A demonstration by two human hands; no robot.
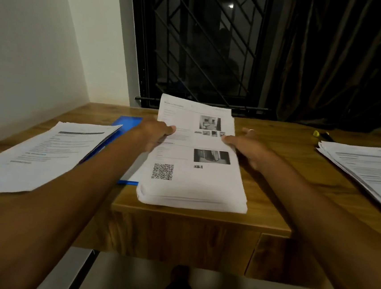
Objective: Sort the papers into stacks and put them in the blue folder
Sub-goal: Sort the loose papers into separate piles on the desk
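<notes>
A thick stack of printed papers [193, 179] lies in the middle of the wooden desk [272, 199], its top sheet showing photos and a QR code. My left hand [155, 134] grips the stack's left edge, thumb on top of the sheet. My right hand [247, 147] holds the right edge, thumb on the paper and fingers spread beside it. The far end of the stack is lifted off the desk. The blue folder [128, 122] lies left of the stack, mostly covered by a second pile of papers [42, 151] and my left forearm.
A third pile of papers [366, 168] lies at the desk's right edge. A yellow highlighter [317, 133] rests at the back right. A barred window and a dark curtain stand behind the desk. A white wall is on the left.
</notes>
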